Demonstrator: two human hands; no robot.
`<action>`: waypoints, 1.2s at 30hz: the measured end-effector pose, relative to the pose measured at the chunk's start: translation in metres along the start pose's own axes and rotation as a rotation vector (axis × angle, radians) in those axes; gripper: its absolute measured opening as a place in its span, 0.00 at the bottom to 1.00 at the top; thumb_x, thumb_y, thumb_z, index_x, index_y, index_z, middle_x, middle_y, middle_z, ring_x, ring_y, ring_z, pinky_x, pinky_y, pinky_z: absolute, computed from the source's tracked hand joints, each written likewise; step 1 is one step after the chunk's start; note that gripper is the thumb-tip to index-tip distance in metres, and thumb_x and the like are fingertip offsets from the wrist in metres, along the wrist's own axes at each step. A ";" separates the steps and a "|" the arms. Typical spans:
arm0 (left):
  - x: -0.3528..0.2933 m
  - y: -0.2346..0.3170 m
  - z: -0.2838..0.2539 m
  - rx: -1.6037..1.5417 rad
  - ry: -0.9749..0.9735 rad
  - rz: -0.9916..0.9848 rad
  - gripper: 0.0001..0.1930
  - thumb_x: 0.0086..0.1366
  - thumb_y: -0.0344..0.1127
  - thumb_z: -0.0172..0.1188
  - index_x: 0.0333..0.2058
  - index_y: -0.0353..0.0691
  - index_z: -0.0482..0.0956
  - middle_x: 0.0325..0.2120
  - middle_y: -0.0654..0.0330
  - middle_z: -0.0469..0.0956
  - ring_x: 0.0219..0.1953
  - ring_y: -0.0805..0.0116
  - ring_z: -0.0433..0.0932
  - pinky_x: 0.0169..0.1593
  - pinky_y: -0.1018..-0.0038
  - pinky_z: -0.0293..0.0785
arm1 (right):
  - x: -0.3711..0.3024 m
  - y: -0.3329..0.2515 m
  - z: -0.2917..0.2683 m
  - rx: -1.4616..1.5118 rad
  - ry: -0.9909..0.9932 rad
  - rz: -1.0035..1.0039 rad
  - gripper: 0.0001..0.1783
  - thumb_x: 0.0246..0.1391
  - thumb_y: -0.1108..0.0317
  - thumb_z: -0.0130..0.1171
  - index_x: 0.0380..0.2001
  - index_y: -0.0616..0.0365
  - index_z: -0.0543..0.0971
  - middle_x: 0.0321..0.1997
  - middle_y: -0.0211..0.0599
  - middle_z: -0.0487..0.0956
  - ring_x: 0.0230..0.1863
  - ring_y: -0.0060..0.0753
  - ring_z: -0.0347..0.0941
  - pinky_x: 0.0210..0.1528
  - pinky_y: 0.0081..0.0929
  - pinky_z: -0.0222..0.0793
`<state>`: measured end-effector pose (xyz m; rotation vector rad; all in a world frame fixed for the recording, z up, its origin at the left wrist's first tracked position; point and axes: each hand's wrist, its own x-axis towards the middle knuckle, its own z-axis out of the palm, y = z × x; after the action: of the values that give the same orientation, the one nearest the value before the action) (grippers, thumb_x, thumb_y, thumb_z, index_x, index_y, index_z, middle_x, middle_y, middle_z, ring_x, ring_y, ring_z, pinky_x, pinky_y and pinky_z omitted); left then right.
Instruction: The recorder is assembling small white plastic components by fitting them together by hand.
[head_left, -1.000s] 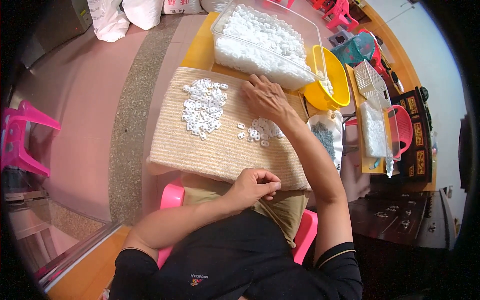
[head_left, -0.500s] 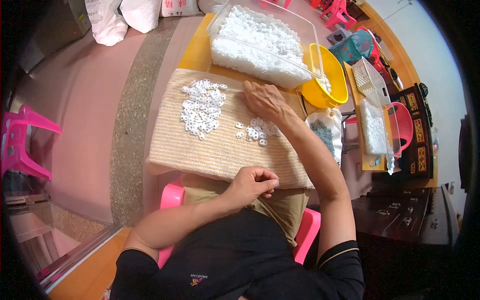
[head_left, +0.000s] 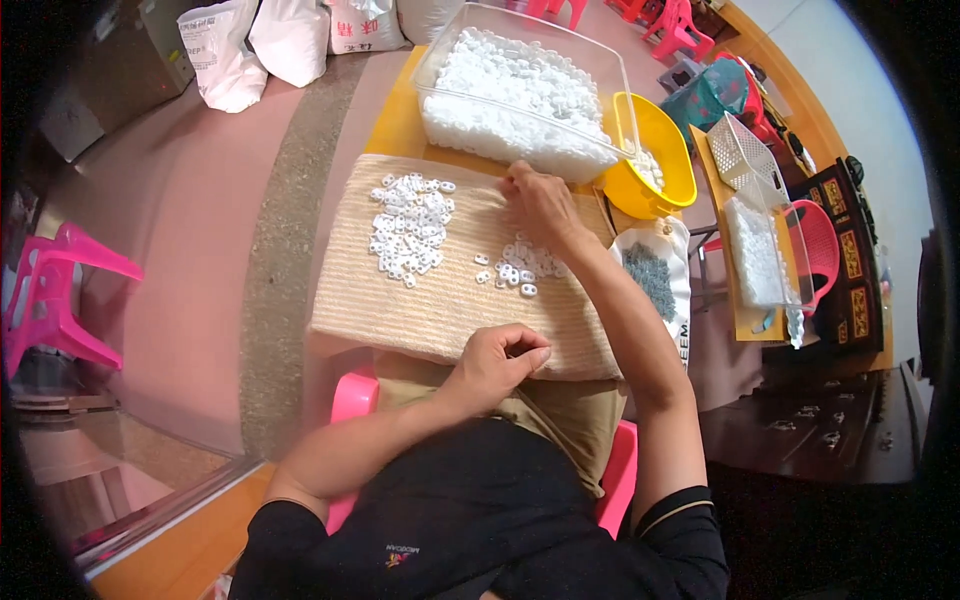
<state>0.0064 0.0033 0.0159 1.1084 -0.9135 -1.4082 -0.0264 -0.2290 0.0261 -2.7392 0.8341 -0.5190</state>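
A striped beige towel (head_left: 400, 320) lies across the work surface at my lap. My left hand (head_left: 495, 365) rests at its near edge, thumb and fingers closed in a pinch; what they hold, if anything, is hidden. My right hand (head_left: 543, 205) reaches to the towel's far edge, beside the clear bin, its fingers curled downward and slightly blurred. A large pile of small white two-holed plastic pieces (head_left: 410, 235) lies on the towel's left half. A smaller group of the same pieces (head_left: 515, 272) sits partly beneath my right wrist.
White pieces fill the clear plastic bin (head_left: 440, 125) beyond the towel. Beside it stands a yellow basin (head_left: 640, 200). A white bag of grey-green bits (head_left: 650, 275) lies right of the towel. A pink stool (head_left: 70, 290) stands on the left; white sacks (head_left: 290, 45) stand far back.
The view has shifted slightly. My right hand has moved a little away from me and rightward, toward the clear bin. My left hand has barely moved, staying pinched at the towel's near edge.
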 end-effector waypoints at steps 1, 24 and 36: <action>0.002 0.001 -0.002 0.007 -0.004 -0.002 0.06 0.60 0.32 0.62 0.33 0.34 0.80 0.24 0.68 0.78 0.26 0.83 0.72 0.32 0.83 0.70 | -0.002 0.003 -0.003 0.070 0.092 0.019 0.13 0.60 0.61 0.53 0.31 0.62 0.72 0.27 0.51 0.79 0.30 0.56 0.75 0.31 0.43 0.69; 0.152 0.078 -0.138 1.548 0.175 0.368 0.07 0.55 0.33 0.57 0.31 0.37 0.80 0.31 0.49 0.78 0.38 0.50 0.77 0.43 0.59 0.71 | -0.158 -0.026 -0.072 1.264 0.264 0.588 0.15 0.63 0.61 0.51 0.24 0.56 0.67 0.14 0.23 0.63 0.09 0.10 0.51 0.08 0.12 0.43; 0.147 0.079 -0.138 1.639 0.002 0.515 0.06 0.55 0.31 0.54 0.30 0.36 0.73 0.29 0.47 0.75 0.35 0.46 0.76 0.38 0.56 0.73 | -0.190 0.017 -0.026 0.997 0.301 0.300 0.15 0.61 0.61 0.55 0.23 0.55 0.69 0.13 0.23 0.66 0.08 0.11 0.53 0.08 0.14 0.46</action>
<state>0.1615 -0.1468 0.0327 1.7376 -2.2512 0.0369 -0.1925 -0.1371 -0.0059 -1.6258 0.7410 -0.9667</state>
